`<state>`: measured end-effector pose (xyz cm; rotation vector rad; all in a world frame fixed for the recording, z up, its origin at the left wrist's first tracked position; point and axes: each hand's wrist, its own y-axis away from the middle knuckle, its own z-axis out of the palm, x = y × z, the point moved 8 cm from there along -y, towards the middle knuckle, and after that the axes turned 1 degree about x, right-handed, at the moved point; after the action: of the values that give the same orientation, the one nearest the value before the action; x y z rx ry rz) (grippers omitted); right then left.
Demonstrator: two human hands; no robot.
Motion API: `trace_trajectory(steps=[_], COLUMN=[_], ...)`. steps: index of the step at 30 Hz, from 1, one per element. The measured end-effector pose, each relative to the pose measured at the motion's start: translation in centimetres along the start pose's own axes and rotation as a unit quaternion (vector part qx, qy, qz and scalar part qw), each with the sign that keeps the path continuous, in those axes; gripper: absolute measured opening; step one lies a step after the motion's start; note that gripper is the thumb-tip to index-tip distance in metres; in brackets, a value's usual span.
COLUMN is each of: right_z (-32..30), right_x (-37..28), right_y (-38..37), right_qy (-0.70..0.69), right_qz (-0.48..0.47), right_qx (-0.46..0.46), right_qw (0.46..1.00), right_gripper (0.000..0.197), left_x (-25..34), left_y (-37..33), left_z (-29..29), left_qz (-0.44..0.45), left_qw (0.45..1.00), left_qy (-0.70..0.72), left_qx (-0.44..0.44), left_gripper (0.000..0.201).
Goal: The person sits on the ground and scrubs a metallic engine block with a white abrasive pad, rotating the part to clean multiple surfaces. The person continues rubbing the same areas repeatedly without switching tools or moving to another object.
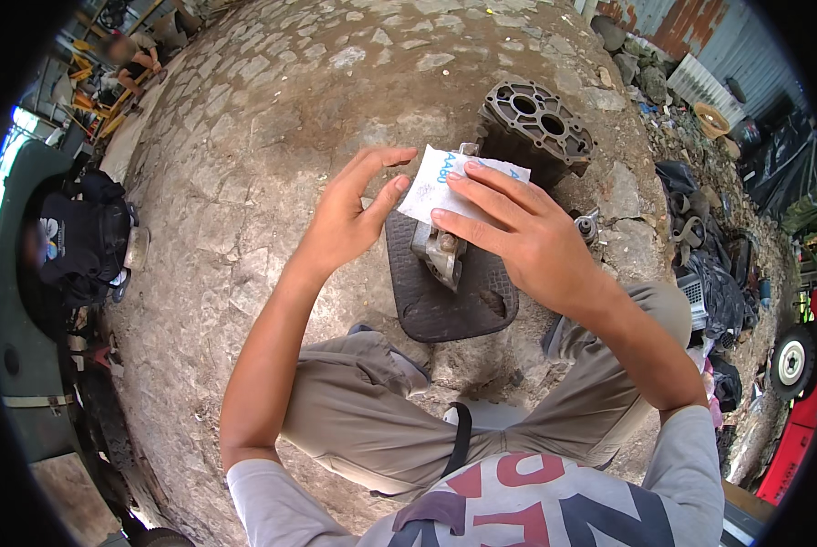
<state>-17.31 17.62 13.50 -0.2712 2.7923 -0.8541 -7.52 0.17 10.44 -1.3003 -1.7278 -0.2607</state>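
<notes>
A white sheet with blue print (424,193), like the back of sandpaper, lies over a grey metal casting (424,239). My right hand (536,232) rests on the sheet from above, fingers stretched and apart; whether any finger curls under it cannot be seen. Off the sheet's left edge is my left hand (349,214), open, its thumb and fingers apart and the thumb tip close to the paper. Beneath the casting is a dark textured rubber mat (454,314). The sheet and my right hand hide much of the casting's top.
Beyond my right hand stands a large gearbox-like housing (541,123) with round holes. A small metal part (587,226) lies beside it on the stone floor (244,191). Rubble and black plastic (718,292) line the right. A person in black (85,237) is at the left by a dark green vehicle (21,356).
</notes>
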Motion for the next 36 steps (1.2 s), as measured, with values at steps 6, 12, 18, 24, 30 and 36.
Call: trace_trajectory(steps=[6, 12, 18, 24, 30, 36], right_z=[-0.1, -0.4, -0.2, 0.0, 0.1, -0.1], right_x=[0.4, 0.6, 1.0, 0.7, 0.4, 1.0], right_y=[0.3, 0.3, 0.4, 0.3, -0.1, 0.0], right_qy=[-0.042, -0.054, -0.046, -0.047, -0.030, -0.024], right_qz=[0.006, 0.008, 0.008, 0.012, 0.011, 0.026], right_qx=[0.002, 0.005, 0.015, 0.019, 0.001, -0.008], right_qw=[0.999, 0.999, 0.999, 0.999, 0.999, 0.999], right_gripper=[0.053, 0.053, 0.051, 0.048, 0.051, 0.051], left_x=[-1.6, -0.4, 1.4, 0.3, 0.6, -0.4], left_y=[0.4, 0.7, 0.5, 0.3, -0.5, -1.2], left_z=[1.6, 2.2, 1.3, 1.0, 1.4, 1.6], left_qz=[-0.028, -0.021, -0.031, -0.116, -0.123, -0.125], left_qw=[0.995, 0.988, 0.976, 0.956, 0.964, 0.959], left_qy=[0.067, 0.094, 0.172, 0.262, 0.236, 0.251], left_qx=[-0.075, -0.121, -0.128, -0.069, 0.005, 0.026], left_gripper=[0.055, 0.087, 0.084, 0.061, 0.039, 0.026])
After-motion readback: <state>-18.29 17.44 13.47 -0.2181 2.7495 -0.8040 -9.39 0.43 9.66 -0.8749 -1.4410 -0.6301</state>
